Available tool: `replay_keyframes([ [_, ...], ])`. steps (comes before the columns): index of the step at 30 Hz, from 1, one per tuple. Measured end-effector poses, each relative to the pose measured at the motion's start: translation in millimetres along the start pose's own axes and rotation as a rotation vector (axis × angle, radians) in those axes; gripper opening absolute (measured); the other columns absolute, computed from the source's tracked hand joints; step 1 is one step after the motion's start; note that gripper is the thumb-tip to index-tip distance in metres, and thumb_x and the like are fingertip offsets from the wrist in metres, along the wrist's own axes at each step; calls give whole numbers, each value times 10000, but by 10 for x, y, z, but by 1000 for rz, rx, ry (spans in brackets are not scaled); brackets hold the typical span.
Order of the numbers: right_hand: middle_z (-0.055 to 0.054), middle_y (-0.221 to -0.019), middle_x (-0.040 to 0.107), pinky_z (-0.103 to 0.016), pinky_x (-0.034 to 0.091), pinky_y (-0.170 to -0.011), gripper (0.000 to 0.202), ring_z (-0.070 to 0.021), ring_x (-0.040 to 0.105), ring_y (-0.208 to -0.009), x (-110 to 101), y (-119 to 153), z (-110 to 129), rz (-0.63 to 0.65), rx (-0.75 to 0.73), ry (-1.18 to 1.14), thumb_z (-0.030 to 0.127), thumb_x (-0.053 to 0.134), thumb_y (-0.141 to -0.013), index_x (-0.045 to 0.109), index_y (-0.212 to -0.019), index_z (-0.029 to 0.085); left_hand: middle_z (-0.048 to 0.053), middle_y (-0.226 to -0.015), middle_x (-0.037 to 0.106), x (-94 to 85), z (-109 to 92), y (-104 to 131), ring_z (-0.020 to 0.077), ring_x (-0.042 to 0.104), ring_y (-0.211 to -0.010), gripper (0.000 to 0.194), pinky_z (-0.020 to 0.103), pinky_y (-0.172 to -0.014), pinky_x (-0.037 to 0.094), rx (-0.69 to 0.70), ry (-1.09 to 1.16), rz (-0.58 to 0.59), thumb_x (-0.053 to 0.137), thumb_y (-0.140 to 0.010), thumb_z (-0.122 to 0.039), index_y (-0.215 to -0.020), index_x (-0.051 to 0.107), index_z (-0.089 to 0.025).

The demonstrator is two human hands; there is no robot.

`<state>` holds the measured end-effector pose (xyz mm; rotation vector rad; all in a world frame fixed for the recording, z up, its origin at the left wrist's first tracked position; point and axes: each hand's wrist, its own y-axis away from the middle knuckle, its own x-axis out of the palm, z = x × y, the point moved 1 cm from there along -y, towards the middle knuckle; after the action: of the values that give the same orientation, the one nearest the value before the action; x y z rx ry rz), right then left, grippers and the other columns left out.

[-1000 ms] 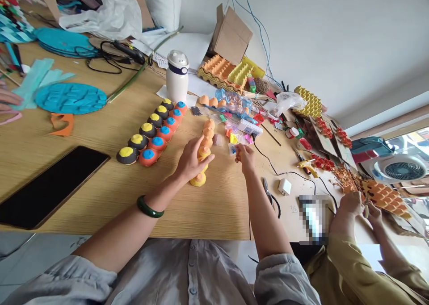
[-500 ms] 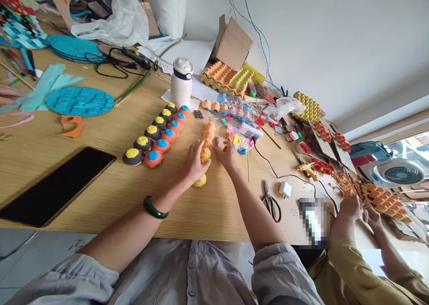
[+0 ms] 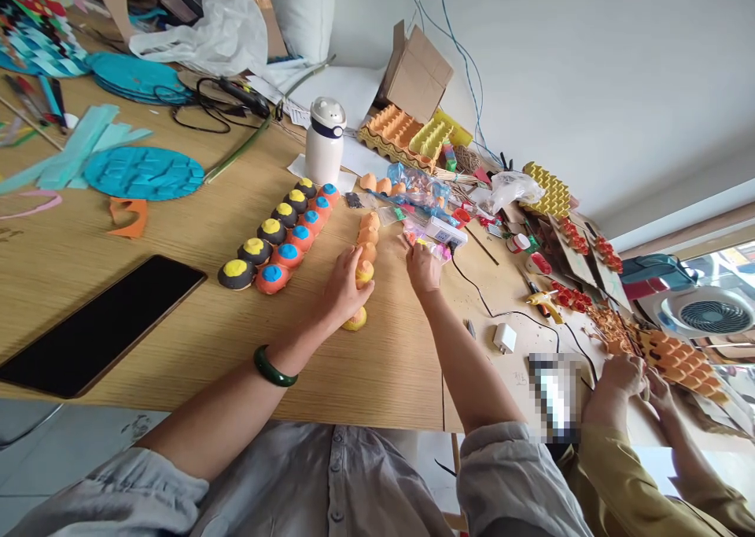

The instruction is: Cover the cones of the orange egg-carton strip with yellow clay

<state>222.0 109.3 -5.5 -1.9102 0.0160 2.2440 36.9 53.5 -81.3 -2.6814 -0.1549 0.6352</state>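
An egg-carton strip [image 3: 368,234] of orange cups, with yellow on the nearer ones, lies on the wooden table. Around its nearer part my left hand [image 3: 347,287] is closed, thumb on the right side and fingers on the left. My right hand [image 3: 423,268] is at the small colourful clay packets [image 3: 440,251], right of the strip, its fingers pinched together; what they hold is too small to make out. Left of my left hand lie two finished-looking strips, a black one with yellow tops [image 3: 270,229] and an orange one with blue tops [image 3: 289,255].
A white bottle [image 3: 324,148] stands behind the strips. A dark tablet [image 3: 100,325] lies at the left front. On the right are a white plug [image 3: 504,337], a black cable, a glue gun [image 3: 541,298] and another person's hands [image 3: 625,376].
My right hand has moved right, away from the strip, to the clay packets. Its forearm now covers most of the scissors. My left hand stays on the strip.
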Motion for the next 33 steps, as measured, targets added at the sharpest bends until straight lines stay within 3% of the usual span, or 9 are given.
replay_keyframes([
  [7,-174,-1066,721,-330,419,-773,173,-257,624,-922,-239,-112,-273,-119,44,-207,167,573,-956,713,-1042,115,212,-1558,502,-27,5,6,364,496,-1483,734,585,-1249,416,7,-3,18,701,-835,-211,-1523,446,-196],
  [10,-98,-938,701,-314,438,-775,170,-218,590,-861,-129,118,-197,-153,34,-384,215,537,-965,697,-932,167,204,-1559,503,-30,-14,18,362,501,-1478,726,571,-1247,423,6,-8,19,693,-840,-210,-1522,447,-195],
  [14,-12,-672,567,-293,421,-674,402,-166,501,-669,167,529,70,-131,48,-638,404,444,-1022,582,-693,220,219,-1535,522,-36,-65,49,369,520,-1459,699,569,-1237,432,14,-17,33,677,-855,-225,-1516,457,-167],
  [16,6,-676,568,-274,433,-667,315,-154,509,-676,289,630,192,-93,38,-753,408,529,-971,608,-729,222,214,-1538,524,-49,-92,65,365,521,-1458,684,572,-1240,426,10,-15,32,666,-863,-220,-1513,461,-173],
  [18,17,-670,595,-259,449,-637,225,-144,534,-658,353,599,253,-5,12,-860,400,614,-908,666,-789,216,200,-1556,513,-70,-116,78,355,511,-1469,677,568,-1251,415,7,-11,19,655,-864,-202,-1512,461,-192],
  [22,15,-586,598,-271,481,-549,295,-146,566,-558,309,240,178,166,-12,-1023,484,700,-834,720,-764,198,201,-1570,493,-131,-168,90,353,491,-1482,677,565,-1257,408,2,-23,6,659,-858,-190,-1507,467,-201],
  [27,-2,-812,665,-348,615,-857,357,-144,664,-745,237,13,77,65,50,-1320,562,702,-862,731,-910,210,177,-1606,455,-238,-242,102,357,449,-1511,676,578,-1238,419,-63,-46,-67,669,-865,-177,-1512,482,-236],
  [31,-6,-764,675,-361,622,-834,333,-157,676,-745,326,112,139,245,84,-1461,547,732,-886,770,-900,216,157,-1667,379,-330,-314,109,360,395,-1552,683,579,-1246,411,-168,-13,-50,687,-893,-200,-1539,476,-277],
  [33,-6,-762,675,-348,613,-839,317,-164,691,-781,319,86,133,135,117,-1443,537,741,-888,773,-890,221,146,-1677,364,-366,-363,106,355,391,-1556,683,591,-1246,409,-202,8,-29,685,-914,-209,-1553,463,-304],
])
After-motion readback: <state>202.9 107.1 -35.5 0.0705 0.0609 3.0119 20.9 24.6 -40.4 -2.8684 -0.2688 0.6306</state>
